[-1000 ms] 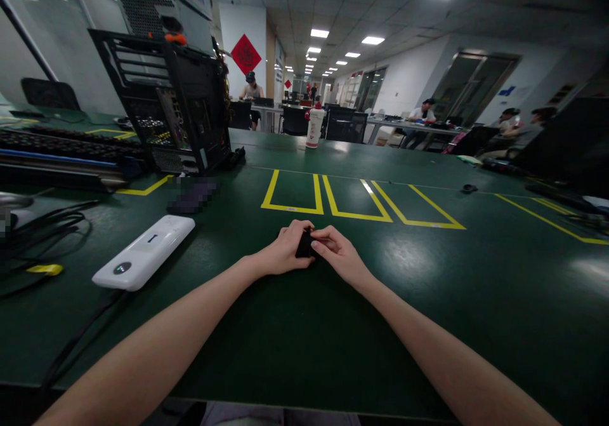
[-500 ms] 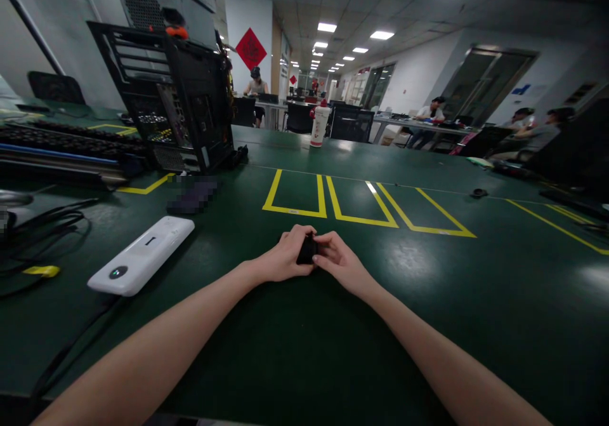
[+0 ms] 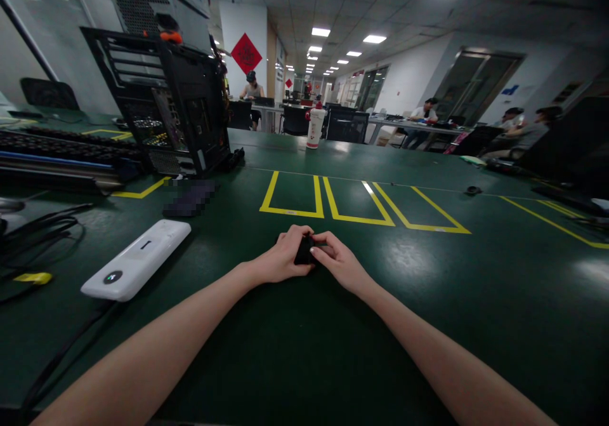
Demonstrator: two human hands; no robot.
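A small black object (image 3: 303,251) rests on the dark green table (image 3: 304,350) between my hands; its kind does not show. My left hand (image 3: 284,254) wraps over it from the left, thumb toward me and fingers along the far side, hiding much of it. From the right, my right hand (image 3: 337,259) pinches at the object's right end with thumb and forefinger. The fingertips there cover whatever small part they hold.
Yellow tape outlines (image 3: 291,213) lie beyond my hands. At left are a white power bank (image 3: 137,259) with a black cable, a dark phone-like slab (image 3: 190,199) and an open black computer case (image 3: 183,108). A white cup (image 3: 314,129) stands farther back. Several people sit at distant desks.
My right thumb and forefinger have shifted and closed a little more at the object's right end. My left hand keeps its hold. The whole view has moved slightly.
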